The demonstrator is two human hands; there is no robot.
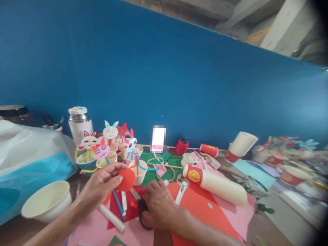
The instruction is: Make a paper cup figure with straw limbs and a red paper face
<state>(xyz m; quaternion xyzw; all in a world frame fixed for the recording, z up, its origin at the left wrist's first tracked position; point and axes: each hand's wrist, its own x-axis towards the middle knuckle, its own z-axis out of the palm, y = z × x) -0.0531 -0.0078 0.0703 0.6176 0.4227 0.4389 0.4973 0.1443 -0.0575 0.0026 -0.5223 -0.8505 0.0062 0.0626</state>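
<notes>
A round orange-red paper disc [126, 180] is pinched upright between the thumb and fingers of my left hand [109, 181]. Low over the table, my right hand [160, 205] has its fingers curled downward round a pair of scissors; one black handle loop [145, 223] shows by the thumb, and the blades are hidden. A small white piece [166, 182] peeks out beside the right fingertips. Just right of that hand lies a white utility knife [181, 193] on orange paper [205, 218]. Red paper [130, 208] and a blue strip [118, 205] lie below the left hand.
Paper cups with animal-face figures [110, 132] stand behind my left hand. A stack of paper cups [217, 184] lies at the right. A white bowl [47, 201], a thermos [80, 124] and a plastic bag [33, 153] are on the left. A blue partition [164, 75] rises behind.
</notes>
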